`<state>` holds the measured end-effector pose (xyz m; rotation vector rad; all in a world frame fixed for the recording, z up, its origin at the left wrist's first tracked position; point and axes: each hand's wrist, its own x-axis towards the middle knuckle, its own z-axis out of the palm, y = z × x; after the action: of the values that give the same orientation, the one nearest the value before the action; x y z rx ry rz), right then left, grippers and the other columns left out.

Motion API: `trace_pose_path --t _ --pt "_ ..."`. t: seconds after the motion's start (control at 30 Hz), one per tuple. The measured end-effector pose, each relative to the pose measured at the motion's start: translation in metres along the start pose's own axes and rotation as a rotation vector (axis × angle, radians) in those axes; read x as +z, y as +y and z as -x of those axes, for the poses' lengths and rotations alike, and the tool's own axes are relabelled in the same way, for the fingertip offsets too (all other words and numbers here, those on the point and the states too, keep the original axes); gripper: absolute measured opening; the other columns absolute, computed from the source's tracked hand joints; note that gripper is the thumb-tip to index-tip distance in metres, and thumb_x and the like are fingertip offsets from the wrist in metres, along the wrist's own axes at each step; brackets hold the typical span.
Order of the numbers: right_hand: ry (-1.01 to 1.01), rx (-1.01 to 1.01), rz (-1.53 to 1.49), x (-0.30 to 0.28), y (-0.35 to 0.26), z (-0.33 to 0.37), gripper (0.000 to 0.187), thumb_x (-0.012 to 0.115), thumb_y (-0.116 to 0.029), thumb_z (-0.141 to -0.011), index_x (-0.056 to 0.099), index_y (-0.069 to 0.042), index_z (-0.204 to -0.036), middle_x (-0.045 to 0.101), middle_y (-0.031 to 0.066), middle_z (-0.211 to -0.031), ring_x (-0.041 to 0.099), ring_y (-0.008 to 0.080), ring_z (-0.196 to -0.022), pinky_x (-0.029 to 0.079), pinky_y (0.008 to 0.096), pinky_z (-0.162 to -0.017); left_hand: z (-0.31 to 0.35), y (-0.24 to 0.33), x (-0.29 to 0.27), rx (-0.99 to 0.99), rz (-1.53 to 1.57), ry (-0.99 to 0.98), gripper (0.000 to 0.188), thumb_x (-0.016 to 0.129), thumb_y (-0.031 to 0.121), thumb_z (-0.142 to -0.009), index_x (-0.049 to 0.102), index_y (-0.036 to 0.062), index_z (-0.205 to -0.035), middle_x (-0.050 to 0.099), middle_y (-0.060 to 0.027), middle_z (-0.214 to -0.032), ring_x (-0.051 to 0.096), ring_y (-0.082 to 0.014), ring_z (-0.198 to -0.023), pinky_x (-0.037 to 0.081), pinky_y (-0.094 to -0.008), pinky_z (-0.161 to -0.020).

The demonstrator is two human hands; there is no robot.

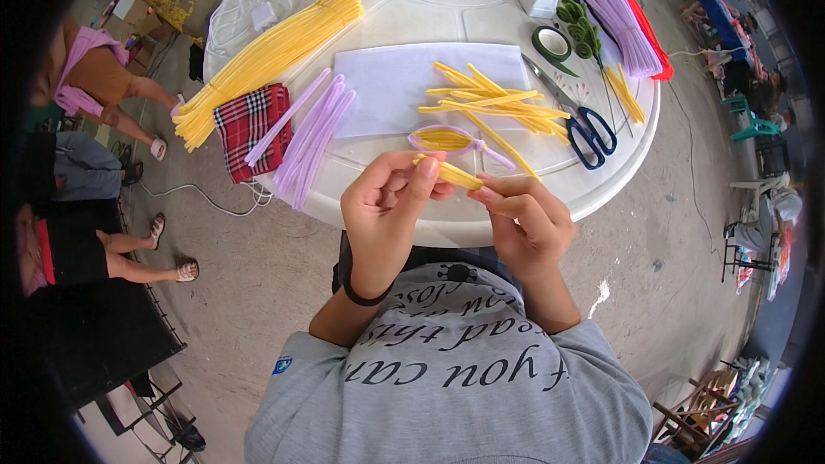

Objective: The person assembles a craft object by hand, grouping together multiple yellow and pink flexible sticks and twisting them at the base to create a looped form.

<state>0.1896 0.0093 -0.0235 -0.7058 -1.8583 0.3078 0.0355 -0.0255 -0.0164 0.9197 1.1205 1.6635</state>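
Left hand: the left hand (384, 206) is pinching one end of a short yellow pipe cleaner piece (457, 174) between thumb and fingers, the other fingers curled in.
Right hand: the right hand (528, 223) is pinching the other end of that piece with thumb and forefinger, its remaining fingers bent.
Yellow piece: it spans the small gap between the hands, above the near edge of the white bench (387, 21); whether it is one strand or several, I cannot tell.
Lilac loop: a pointed oval lilac loop (472, 145) with yellow strands inside lies just beyond the fingertips, its loose ends toward the right.
Cut pieces: beyond the loop, a loose heap of yellow pieces (490, 101) lies partly on a white sheet (378, 90).
Scissors: blue-handled scissors (591, 139) lie beyond the right hand and to its right, blades pointing away from the person.
Left of the hands: folded lilac pipe cleaners (314, 142) are nearest, then a red plaid cloth (230, 133); a long yellow bundle (275, 56) stretches farther out.
Far right of the hands: a roll of green tape (565, 56), green coils (580, 34), a white dispenser (534, 0), and a long lilac bundle (606, 9) beside red stems (649, 30).
Left wrist: a dark band (365, 297) circles it.
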Motion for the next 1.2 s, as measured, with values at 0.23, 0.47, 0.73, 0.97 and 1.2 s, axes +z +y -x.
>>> trace_pose_path --t 0.23,0.47,0.73,0.97,1.2 --pt "-0.021 0.021 -0.001 -0.001 -0.001 -0.003 0.014 0.072 0.009 -0.068 0.065 0.002 -0.079 0.068 0.0116 -0.077 0.069 0.0217 -0.071 0.053 0.0273 -0.058 -0.002 -0.001 0.0 0.001 0.015 0.026 0.018 0.061 0.012 -0.094 0.065 -0.0041 -0.102 0.068 -0.0082 -0.084 0.065 -0.0124 -0.069 0.052 -0.0242 -0.067" --pt "-0.026 0.214 -0.031 -0.007 -0.003 -0.016 0.024 0.078 0.001 -0.069 0.07 0.001 -0.091 0.068 0.011 -0.089 0.066 0.0211 -0.081 0.053 0.029 -0.069 -0.008 -0.001 -0.004 0.012 0.005 0.06 0.019 0.06 0.013 -0.095 0.065 -0.0038 -0.102 0.068 -0.0076 -0.085 0.064 -0.0117 -0.069 0.052 -0.0239 -0.067" --pt "-0.074 0.181 -0.078 -0.01 0.008 -0.007 0.023 0.077 0.003 -0.069 0.071 -0.001 -0.091 0.068 0.0095 -0.089 0.065 0.0206 -0.078 0.052 0.029 -0.068 -0.011 -0.007 -0.006 0.001 0.025 0.023 0.021 0.061 0.014 -0.095 0.062 -0.0053 -0.103 0.068 -0.0097 -0.087 0.065 -0.0127 -0.073 0.053 -0.0246 -0.069" --pt "-0.053 0.135 -0.068 -0.006 0.007 -0.005 0.021 0.076 0.004 -0.069 0.07 0.0 -0.089 0.068 0.0089 -0.083 0.064 0.02 -0.073 0.049 0.0291 -0.063 -0.01 -0.009 -0.009 0.02 0.004 -0.025 0.021 0.061 0.014 -0.095 0.061 -0.0057 -0.103 0.068 -0.0106 -0.087 0.066 -0.013 -0.075 0.054 -0.0244 -0.07" --pt "-0.05 0.099 -0.016 -0.006 0.006 -0.002 0.019 0.075 0.004 -0.07 0.07 0.0 -0.088 0.068 0.0086 -0.082 0.063 0.02 -0.07 0.049 0.0287 -0.062 -0.011 -0.007 -0.006 -0.036 0.011 -0.011 0.019 0.059 0.015 -0.096 0.064 -0.0035 -0.101 0.067 -0.0079 -0.087 0.064 -0.0119 -0.069 0.052 -0.0247 -0.067"
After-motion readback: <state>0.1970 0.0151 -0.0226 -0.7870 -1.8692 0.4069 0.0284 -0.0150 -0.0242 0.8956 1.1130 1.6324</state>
